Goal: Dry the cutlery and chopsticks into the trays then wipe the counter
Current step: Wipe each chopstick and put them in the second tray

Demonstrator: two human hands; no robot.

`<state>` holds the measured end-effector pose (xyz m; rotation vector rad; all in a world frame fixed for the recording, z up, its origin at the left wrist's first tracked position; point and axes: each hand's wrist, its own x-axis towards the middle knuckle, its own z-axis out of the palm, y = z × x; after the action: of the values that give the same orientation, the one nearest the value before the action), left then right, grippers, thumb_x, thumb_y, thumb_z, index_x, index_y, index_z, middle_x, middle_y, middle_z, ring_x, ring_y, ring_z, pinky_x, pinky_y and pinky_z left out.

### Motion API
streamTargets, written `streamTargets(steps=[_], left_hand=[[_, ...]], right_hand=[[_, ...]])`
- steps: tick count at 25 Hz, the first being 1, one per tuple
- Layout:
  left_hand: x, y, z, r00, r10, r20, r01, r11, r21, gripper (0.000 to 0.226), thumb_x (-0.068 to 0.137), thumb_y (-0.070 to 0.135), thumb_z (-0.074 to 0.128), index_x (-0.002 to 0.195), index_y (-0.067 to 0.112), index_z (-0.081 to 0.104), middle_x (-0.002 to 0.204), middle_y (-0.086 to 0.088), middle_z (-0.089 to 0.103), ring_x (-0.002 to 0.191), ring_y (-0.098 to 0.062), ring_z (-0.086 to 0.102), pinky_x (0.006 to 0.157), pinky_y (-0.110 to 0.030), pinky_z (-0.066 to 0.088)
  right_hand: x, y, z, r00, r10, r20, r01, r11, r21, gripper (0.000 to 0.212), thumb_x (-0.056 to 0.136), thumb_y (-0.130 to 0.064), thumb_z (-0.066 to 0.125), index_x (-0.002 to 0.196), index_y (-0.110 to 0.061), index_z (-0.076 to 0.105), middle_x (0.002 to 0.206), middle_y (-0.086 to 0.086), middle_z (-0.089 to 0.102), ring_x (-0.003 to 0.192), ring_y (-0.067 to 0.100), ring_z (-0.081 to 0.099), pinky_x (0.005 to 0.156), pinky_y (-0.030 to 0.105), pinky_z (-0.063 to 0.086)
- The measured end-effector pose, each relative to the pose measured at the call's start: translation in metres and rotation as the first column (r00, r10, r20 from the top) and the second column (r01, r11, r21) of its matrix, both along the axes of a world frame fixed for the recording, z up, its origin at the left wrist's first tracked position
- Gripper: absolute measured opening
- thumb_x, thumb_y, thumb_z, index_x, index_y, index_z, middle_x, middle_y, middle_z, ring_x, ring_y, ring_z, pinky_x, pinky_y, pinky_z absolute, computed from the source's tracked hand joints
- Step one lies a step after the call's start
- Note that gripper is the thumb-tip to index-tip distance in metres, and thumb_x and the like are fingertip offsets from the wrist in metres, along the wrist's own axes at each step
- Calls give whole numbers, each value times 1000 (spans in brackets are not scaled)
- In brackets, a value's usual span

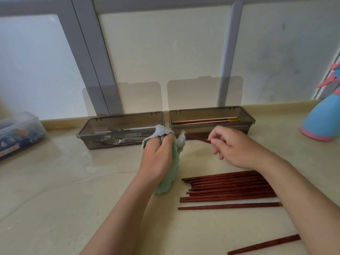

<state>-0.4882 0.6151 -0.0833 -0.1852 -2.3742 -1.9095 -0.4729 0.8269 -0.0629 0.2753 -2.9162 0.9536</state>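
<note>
The left forearm reaches in from the bottom edge toward the right tray point(252, 120). The left hand point(158, 153) stands just in front of that tray's left corner, knuckles up. Its fingers point(166, 144) are curled tight round a green-and-white cloth point(174, 159), which bunches over the fingertips and hangs down to the surface point(73, 181).

The right forearm comes in from the lower right, and the right hand point(237, 146) hovers just in front of the right tray, palm down. Its thumb and forefinger are pressed together on one end of a chopstick point(200, 139) (blurred here), while the other fingers hang loosely curled. The chopstick's other end runs left into the cloth, low before the tray's front wall.

Inside the right tray a few chopsticks point(204, 120) lie lengthwise. A pile point(228, 188) of dark red ones lies on the surface well in front of the tray, partly under the right forearm. The left tray point(82, 134) sits just left of the right tray, with forks point(114, 139) in it. A blue bottle point(322, 116) stands to the tray's right, and a clear box point(18, 131) lies far to its left.
</note>
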Motion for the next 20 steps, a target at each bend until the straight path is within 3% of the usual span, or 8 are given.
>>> streamTargets(steps=[4, 7, 11, 14, 17, 20], left_hand=[[4, 1, -1, 998, -66, -6, 66, 997, -30, 51, 104, 36, 42, 83, -7, 56, 75, -10, 55, 69, -18, 53, 64, -34, 45], [7, 2, 1, 994, -103, -20, 103, 995, 10, 52, 106, 38, 39, 91, -9, 54, 79, -11, 55, 73, -20, 54, 69, -37, 47], [10, 4, 3, 994, -82, -67, 85, 995, 44, 49, 107, 32, 36, 90, -6, 61, 75, -9, 59, 68, -14, 55, 63, -27, 47], [7, 1, 4, 993, 13, -121, 2, 992, 128, 48, 108, 29, 35, 94, -6, 64, 86, -18, 68, 74, -29, 62, 67, -32, 50], [2, -4, 10, 975, 217, -43, -198, 944, 265, 42, 107, 30, 36, 91, 5, 65, 81, -7, 70, 67, -10, 66, 61, -27, 53], [2, -7, 18, 931, 362, 36, -350, 866, 357, 37, 107, 29, 39, 77, 16, 57, 59, 10, 58, 50, 1, 57, 51, -20, 45]], right_hand=[[0, -8, 0, 981, -12, -194, -26, 982, -189, 17, 103, -18, 51, 95, -32, 57, 81, -5, 67, 67, -3, 59, 65, 25, 43], [6, -17, 0, 982, 48, -181, -79, 982, -171, 15, 102, -19, 54, 97, -32, 59, 83, -8, 68, 76, 1, 63, 69, 26, 48], [16, -38, -4, 972, 146, -185, -179, 967, -181, 9, 101, -19, 56, 102, -26, 62, 86, -11, 67, 86, 5, 65, 78, 33, 56], [16, -40, -1, 974, 159, -161, -185, 969, -163, 15, 102, -21, 55, 112, -29, 63, 90, -13, 66, 85, 0, 65, 72, 25, 53], [11, -23, 1, 992, 120, -26, -121, 991, -56, 17, 104, -26, 51, 111, -30, 67, 86, -9, 70, 71, -6, 62, 64, 22, 46], [8, -8, 3, 991, 128, 37, -128, 992, -6, 22, 104, -32, 49, 99, -36, 69, 74, -8, 69, 67, 2, 63, 73, 35, 55]])
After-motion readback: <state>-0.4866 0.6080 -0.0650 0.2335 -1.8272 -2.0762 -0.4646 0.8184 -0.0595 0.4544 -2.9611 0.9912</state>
